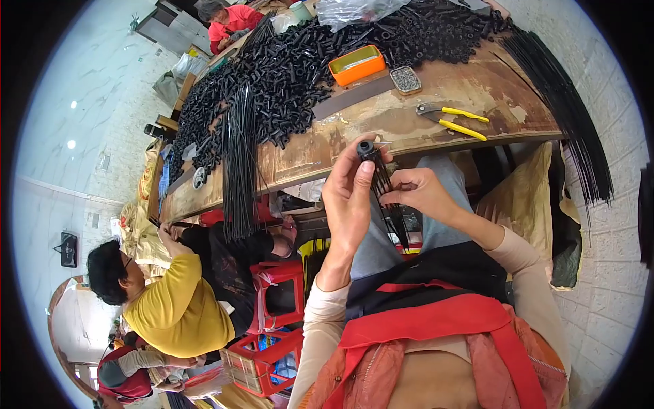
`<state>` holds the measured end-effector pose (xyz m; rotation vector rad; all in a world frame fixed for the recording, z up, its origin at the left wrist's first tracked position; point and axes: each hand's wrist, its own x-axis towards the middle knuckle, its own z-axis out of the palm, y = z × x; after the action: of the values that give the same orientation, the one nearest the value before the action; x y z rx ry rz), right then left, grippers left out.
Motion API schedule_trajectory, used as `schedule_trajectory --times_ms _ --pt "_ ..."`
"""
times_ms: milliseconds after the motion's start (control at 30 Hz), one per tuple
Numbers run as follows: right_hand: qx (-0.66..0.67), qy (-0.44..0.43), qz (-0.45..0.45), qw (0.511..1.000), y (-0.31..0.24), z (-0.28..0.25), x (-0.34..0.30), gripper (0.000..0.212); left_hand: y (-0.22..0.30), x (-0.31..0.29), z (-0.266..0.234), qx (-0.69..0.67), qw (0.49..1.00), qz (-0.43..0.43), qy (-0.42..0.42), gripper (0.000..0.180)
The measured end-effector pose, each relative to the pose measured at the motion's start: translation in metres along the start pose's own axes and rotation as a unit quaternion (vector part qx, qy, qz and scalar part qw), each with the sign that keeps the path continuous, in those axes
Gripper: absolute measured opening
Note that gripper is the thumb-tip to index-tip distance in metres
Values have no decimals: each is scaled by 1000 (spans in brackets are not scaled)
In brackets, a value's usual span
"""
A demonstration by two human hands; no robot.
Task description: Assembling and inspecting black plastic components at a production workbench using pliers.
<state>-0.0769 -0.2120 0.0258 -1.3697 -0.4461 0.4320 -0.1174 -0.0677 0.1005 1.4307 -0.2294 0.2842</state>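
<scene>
My left hand (349, 198) is closed around a black umbrella hub (366, 148), a short hollow piece with its round opening facing up. The thumb presses on its near side, below the opening. Thin black umbrella ribs (390, 221) hang from it in a bundle between my hands, over my lap. My right hand (428, 196) pinches at these ribs with thumb and fingertips; which rib it grips is too small to make out. Beyond the hands, on the wooden table (293, 160), lie cutting pliers (463, 123) with yellow handles.
A large heap of black plastic pieces (286, 82) covers the table's back. Nearby stand an orange tin (356, 65) and a box of small metal parts (406, 80). Long black rods overhang both sides (238, 170). A person in yellow (180, 307) sits left; another in red (235, 24) works far off.
</scene>
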Motion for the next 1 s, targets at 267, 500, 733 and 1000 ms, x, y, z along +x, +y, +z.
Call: schedule_trajectory --times_ms 267,500,733,1000 --pt "-103 39 -42 993 19 14 2 13 -14 -4 -4 69 996 -15 49 32" --pt "-592 86 -275 753 5 -51 8 26 -28 -1 -34 98 991 46 79 26" --pt "-659 158 -125 725 4 -169 42 45 -37 14 -52 -26 997 20 -64 25" --pt "-105 174 -6 979 -24 -135 16 23 -37 9 -48 -133 988 -67 -33 37"
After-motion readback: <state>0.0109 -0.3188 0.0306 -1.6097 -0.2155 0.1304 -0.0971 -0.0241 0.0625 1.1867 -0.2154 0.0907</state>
